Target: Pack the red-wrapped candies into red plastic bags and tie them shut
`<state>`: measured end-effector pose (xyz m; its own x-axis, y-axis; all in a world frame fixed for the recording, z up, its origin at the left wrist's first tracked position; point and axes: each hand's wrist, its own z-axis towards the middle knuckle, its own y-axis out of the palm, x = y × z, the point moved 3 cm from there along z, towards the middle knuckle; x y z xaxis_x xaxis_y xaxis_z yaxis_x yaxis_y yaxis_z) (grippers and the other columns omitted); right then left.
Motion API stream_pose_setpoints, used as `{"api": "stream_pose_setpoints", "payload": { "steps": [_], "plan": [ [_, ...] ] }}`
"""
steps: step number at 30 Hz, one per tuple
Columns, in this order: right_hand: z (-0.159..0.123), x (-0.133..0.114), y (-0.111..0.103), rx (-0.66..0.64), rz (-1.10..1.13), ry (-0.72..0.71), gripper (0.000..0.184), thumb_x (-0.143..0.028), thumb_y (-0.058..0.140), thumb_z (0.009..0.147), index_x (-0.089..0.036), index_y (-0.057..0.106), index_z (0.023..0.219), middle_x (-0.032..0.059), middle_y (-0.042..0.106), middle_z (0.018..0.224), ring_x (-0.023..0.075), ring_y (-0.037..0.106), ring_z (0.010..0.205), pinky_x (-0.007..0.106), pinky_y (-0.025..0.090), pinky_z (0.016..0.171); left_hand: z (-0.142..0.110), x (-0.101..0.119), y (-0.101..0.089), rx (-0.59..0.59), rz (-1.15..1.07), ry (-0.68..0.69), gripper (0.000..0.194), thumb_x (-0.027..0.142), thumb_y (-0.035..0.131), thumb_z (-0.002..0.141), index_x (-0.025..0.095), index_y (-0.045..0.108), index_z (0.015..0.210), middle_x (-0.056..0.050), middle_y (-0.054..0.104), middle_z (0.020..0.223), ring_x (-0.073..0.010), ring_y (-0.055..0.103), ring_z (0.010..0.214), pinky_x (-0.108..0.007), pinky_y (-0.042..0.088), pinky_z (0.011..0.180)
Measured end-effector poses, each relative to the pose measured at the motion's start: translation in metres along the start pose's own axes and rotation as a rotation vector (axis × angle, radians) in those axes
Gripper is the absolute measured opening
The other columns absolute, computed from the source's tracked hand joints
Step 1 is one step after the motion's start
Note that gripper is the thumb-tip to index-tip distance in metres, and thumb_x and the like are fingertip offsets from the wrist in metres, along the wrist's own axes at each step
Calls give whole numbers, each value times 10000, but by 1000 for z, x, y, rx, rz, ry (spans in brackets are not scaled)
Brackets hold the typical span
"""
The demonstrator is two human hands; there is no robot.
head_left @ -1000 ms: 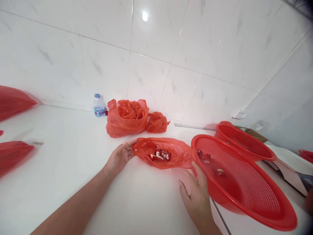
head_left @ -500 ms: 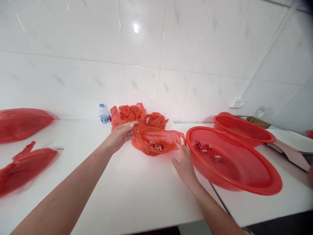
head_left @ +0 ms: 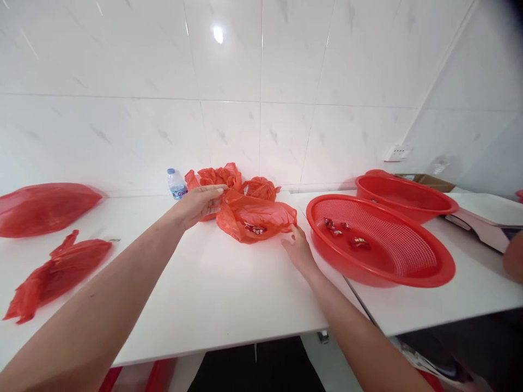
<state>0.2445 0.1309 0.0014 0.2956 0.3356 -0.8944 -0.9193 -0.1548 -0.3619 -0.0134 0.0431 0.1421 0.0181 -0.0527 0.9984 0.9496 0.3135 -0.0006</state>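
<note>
Left hand (head_left: 198,207) pinches one end of the open red bag (head_left: 272,214); my right hand (head_left: 300,253) touches the other, whether gripping I cannot tell. It sits nearer the tabletop's (head_left: 229,294) back edge.

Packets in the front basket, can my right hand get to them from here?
Probably yes: your right hand, at the bag's edge, is just left of the front basket; its open top leaves the packets uncovered, with only the rim to clear.

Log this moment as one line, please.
left hand: at open red bag's left side | right hand: at its right edge | in bag: wrapped items | right: perforated basket
</note>
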Motion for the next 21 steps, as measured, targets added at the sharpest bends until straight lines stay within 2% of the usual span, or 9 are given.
{"api": "stream_pose_setpoints", "payload": {
  "steps": [2, 4, 8, 9, 13, 17, 21],
  "plan": [
    [3, -15, -6, -6, 38, -70, 580, -288, 496, 776, -219, 412, 1346, 114, 389, 1383, 251, 374, 1290, 443, 322, 1050, -1, 5, 1, 23, 20, -4, 351, 299, 684, 749, 181, 663, 1078, -82, 649, 997, -141, 598, 774, -266, 492, 696],
    [2, -37, -16, -6, 61, -177, 555, -285, 494, 793, -232, 419, 1341, 98, 402, 1382, 237, 406, 1260, 433, 356, 1028, -4, 14, 1, 34, 39, 57, 347, 291, 675, 757, 178, 661, 1084, -82, 655, 1003, -142, 602, 805, -262, 490, 714],
    [-3, -80, -42, 44, 140, -391, 563, -300, 517, 822, -298, 382, 1369, 43, 343, 1445, 214, 365, 1296, 412, 372, 1029, -11, 38, -2, 82, 11, 392, 378, 216, 666, 751, 190, 635, 1127, -69, 647, 1080, -142, 617, 850, -264, 501, 759],
    [-2, -86, -47, 37, 150, -399, 555, -304, 526, 823, -305, 395, 1361, 36, 347, 1444, 215, 371, 1293, 414, 377, 1027, -11, 42, -5, 93, 9, 405, 385, 179, 669, 734, 185, 636, 1118, -69, 652, 1067, -144, 624, 828, -269, 511, 748],
    [12, -99, -65, 20, 252, -328, 486, -308, 540, 820, -287, 483, 1302, 43, 446, 1376, 221, 458, 1231, 433, 398, 1013, -5, 56, -18, 142, -1, 301, 336, 59, 654, 686, 155, 672, 1007, -69, 673, 936, -152, 640, 754, -270, 540, 684],
    [27, -119, -87, 106, 287, -414, 437, -312, 561, 811, -294, 544, 1247, 21, 484, 1348, 215, 477, 1216, 421, 400, 1020, -5, 78, -30, 222, -38, 417, 334, 17, 630, 698, 168, 662, 994, -55, 665, 961, -143, 641, 818, -260, 540, 740],
    [34, -147, -98, 75, 193, -496, 341, -280, 551, 817, -285, 624, 1150, 8, 564, 1259, 201, 490, 1199, 409, 387, 1035, -3, 74, -36, 248, 51, 334, 354, 50, 676, 674, 160, 649, 1008, -55, 658, 885, -134, 633, 755, -300, 542, 767]
  ]
}}
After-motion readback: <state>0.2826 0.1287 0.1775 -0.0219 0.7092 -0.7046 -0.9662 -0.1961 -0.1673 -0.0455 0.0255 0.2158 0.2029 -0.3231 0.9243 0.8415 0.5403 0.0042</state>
